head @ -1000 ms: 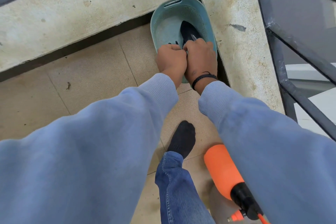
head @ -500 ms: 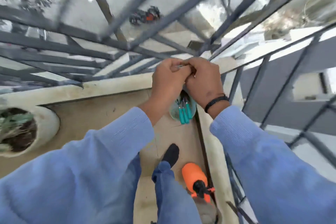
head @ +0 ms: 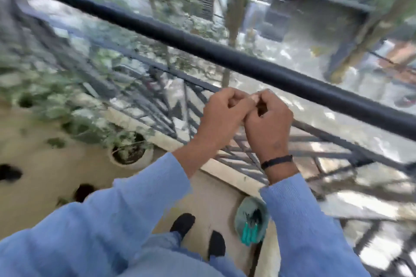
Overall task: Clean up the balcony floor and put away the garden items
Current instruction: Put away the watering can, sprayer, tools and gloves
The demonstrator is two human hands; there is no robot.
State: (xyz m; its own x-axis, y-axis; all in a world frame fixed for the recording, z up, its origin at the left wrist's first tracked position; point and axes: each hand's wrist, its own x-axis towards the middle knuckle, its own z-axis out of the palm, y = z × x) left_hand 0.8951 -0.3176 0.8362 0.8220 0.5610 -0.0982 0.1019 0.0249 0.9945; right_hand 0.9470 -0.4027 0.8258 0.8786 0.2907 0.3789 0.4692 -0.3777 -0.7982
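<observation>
**Hands Raised at the Railing, Basket on the Floor**

We see the left hand and the right hand held together in front of the dark top rail of the balcony railing. Both sets of fingers are curled inward, and the fingertips of the two hands meet at one spot. We cannot tell whether they pinch anything there; motion blur hides that detail. A black band sits on the right wrist, just above the blue sleeve.

The teal basket rests on the balcony floor, close to the ledge under the railing and partly hidden by the right sleeve. Tools with teal handles lie inside it.

Two feet in black socks stand on the floor, just left of the basket.

A white pot holding a leafy plant stands against the ledge, well apart from the basket, to the left.
</observation>
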